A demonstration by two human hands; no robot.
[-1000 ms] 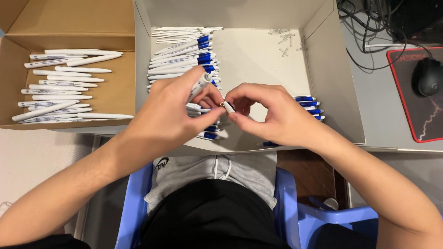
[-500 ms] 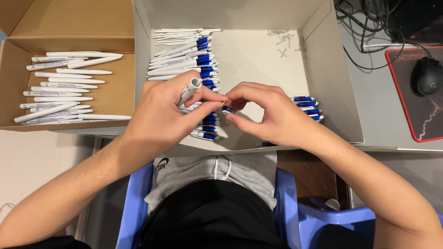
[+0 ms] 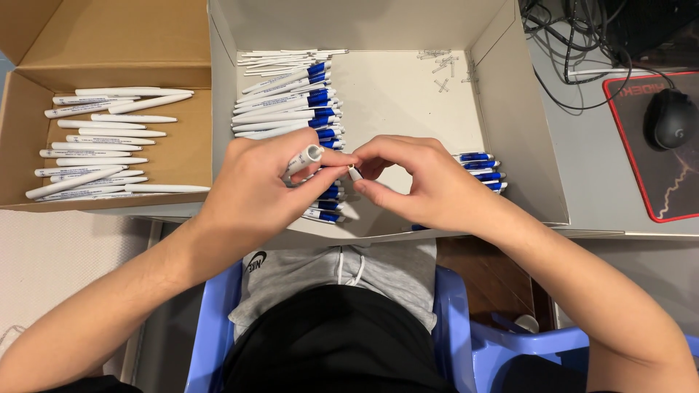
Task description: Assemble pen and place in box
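My left hand (image 3: pixel 266 185) grips a white pen barrel (image 3: pixel 303 158), its open end tilted up to the right. My right hand (image 3: pixel 419 182) pinches a small white pen part (image 3: pixel 355 174) at its fingertips, right beside the left thumb. Both hands hover over the near edge of a white cardboard box (image 3: pixel 520 138). Under them lies a row of white pens with blue ends (image 3: pixel 291 109). A few more blue-ended pens (image 3: pixel 480 169) lie just right of my right hand.
A brown cardboard box (image 3: pixel 109 44) on the left holds several plain white pen barrels (image 3: pixel 102 142). Small white parts (image 3: pixel 440 69) lie at the white box's far corner. A black mouse (image 3: pixel 670 116) sits on a red-edged pad with cables behind. A blue plastic chair (image 3: pixel 451 313) is below.
The left hand has tilted the barrel so its open end points up and right. The right fingertips have drawn close to the left thumb with the small part.
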